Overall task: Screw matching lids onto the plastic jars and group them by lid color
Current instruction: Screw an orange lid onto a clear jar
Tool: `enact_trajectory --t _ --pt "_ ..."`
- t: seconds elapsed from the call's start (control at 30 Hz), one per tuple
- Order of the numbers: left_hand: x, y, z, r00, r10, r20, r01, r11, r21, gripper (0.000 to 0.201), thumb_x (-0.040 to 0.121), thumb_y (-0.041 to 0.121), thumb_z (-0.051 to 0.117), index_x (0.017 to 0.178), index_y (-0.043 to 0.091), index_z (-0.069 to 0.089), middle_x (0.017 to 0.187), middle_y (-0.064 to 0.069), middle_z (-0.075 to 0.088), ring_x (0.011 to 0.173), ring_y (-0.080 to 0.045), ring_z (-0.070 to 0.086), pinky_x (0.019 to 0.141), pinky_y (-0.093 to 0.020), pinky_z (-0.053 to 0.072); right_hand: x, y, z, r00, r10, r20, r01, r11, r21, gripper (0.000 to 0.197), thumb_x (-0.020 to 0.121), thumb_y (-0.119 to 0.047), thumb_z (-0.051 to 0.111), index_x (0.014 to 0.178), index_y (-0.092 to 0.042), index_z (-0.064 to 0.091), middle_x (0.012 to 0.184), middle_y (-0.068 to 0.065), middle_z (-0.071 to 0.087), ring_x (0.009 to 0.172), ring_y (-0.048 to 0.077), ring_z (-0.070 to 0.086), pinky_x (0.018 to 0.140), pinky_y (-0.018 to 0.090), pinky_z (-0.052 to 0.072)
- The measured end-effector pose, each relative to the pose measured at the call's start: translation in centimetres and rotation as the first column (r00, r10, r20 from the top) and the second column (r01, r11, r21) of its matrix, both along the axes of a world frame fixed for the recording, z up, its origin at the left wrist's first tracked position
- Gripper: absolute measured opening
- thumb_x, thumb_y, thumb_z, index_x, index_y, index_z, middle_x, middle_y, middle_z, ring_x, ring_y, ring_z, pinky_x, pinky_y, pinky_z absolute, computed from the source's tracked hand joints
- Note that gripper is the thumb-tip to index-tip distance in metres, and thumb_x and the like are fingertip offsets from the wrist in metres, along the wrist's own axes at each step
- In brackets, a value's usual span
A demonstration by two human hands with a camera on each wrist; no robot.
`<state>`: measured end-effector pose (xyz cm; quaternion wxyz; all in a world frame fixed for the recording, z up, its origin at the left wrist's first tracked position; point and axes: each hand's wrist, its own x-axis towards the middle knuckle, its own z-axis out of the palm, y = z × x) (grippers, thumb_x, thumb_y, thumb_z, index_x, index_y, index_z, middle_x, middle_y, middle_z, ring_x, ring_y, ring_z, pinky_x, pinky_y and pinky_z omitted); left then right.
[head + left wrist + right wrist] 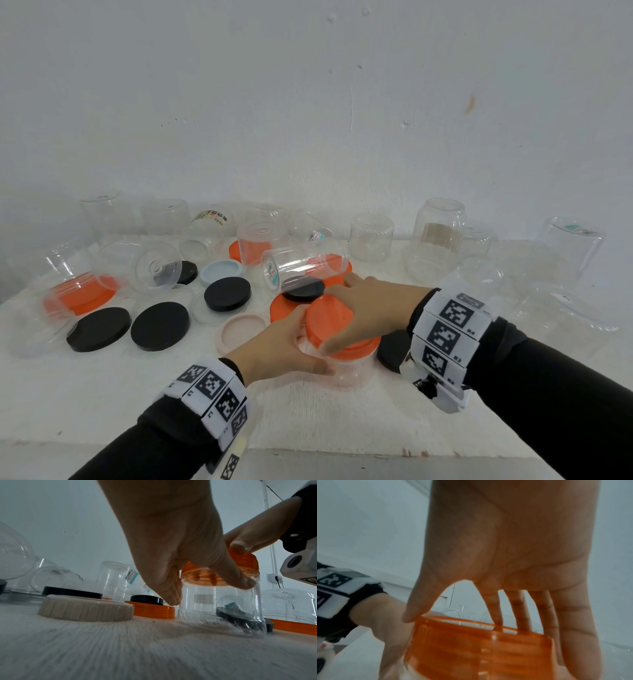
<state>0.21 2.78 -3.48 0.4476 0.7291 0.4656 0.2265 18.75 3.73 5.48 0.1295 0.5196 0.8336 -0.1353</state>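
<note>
Our left hand (274, 346) grips the tilted jar (221, 608); right hand (373, 308) fingers clamp its orange lid (337, 325), which may cross-thread.

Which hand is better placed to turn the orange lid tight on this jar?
The right hand, probably: its thumb and fingers already wrap the orange lid from above. The left hand grips the clear jar below the lid, so it suits steadying it on the table.

Lid (337, 325) sits on jar (346, 371), loose lids (159, 325) lying left.
</note>
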Motion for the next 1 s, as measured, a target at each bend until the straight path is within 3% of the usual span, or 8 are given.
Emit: enact_trajectory --t 0.07,0.17,0.27,0.6,0.77,1.0 --pt "0.1 -0.1 0.1 1.0 0.001 -0.001 -0.001 1.0 -0.003 0.093 0.051 0.053 0.086 0.128 0.049 0.034 0.129 0.028 0.05 0.119 0.011 0.049 0.103 -0.015 0.04 0.0 0.0 0.0 1.0 0.0 0.011 0.0 1.0 -0.004 0.103 0.067 -0.079 0.06 0.149 -0.032 0.018 0.149 -0.004 0.021 0.132 0.024 0.029 0.101 0.043 0.038" --pt "0.1 0.0 0.1 1.0 0.011 0.021 -0.01 1.0 -0.009 0.103 0.055 0.044 0.088 0.141 0.034 0.033 0.136 0.019 0.049 0.126 0.002 0.048 0.11 -0.025 0.038 0.2 0.3 0.6 0.999 0.047 0.019 -0.046 0.996 -0.082 0.108 0.07 -0.065 0.07 0.151 -0.039 0.004 0.154 -0.009 0.011 0.14 0.023 0.017 0.109 0.046 0.032" --pt "0.1 0.0 0.1 1.0 0.006 0.026 -0.005 1.0 -0.024 0.098 0.063 0.031 0.089 0.142 0.03 0.031 0.138 0.016 0.047 0.127 0.0 0.047 0.111 -0.028 0.037 0.5 0.7 0.9 0.995 0.089 -0.037 -0.093 0.989 -0.115 0.104 0.073 -0.053 0.075 0.151 -0.041 0.007 0.153 -0.014 0.013 0.14 0.018 0.017 0.109 0.041 0.031" --pt "0.2 0.0 0.1 1.0 0.008 -0.006 -0.008 1.0 -0.01 0.095 0.061 0.039 0.089 0.137 0.037 0.032 0.132 0.024 0.048 0.123 0.005 0.048 0.103 -0.015 0.04 1.0 0.7 -0.1 0.995 0.086 -0.058 -0.088 0.995 -0.041 0.103 0.071 -0.068 0.068 0.151 -0.039 0.01 0.149 -0.012 0.016 0.137 0.017 0.014 0.11 0.046 0.03" --pt "0.2 0.0 0.2 0.999 0.011 -0.035 -0.011 1.0 -0.001 0.101 0.054 0.049 0.087 0.137 0.039 0.03 0.134 0.023 0.046 0.125 0.0 0.047 0.108 -0.023 0.039 1.4 0.2 -1.1 0.988 0.102 -0.118 -0.097 0.994 0.054 0.1 0.071 -0.073 0.062 0.151 -0.035 0.014 0.144 -0.011 0.021 0.13 0.013 0.017 0.106 0.038 0.034" --pt "0.2 -0.1 0.3 0.999 0.004 -0.048 -0.004 1.0 -0.007 0.1 0.049 0.055 0.086 0.131 0.046 0.029 0.131 0.026 0.047 0.124 0.001 0.048 0.107 -0.023 0.041 1.7 0.0 -2.3 0.983 0.126 -0.137 -0.104 0.982 0.161 0.099 0.071 -0.079 0.055 0.151 -0.031 0.019 0.143 -0.008 0.024 0.125 0.014 0.021 0.101 0.034 0.035"
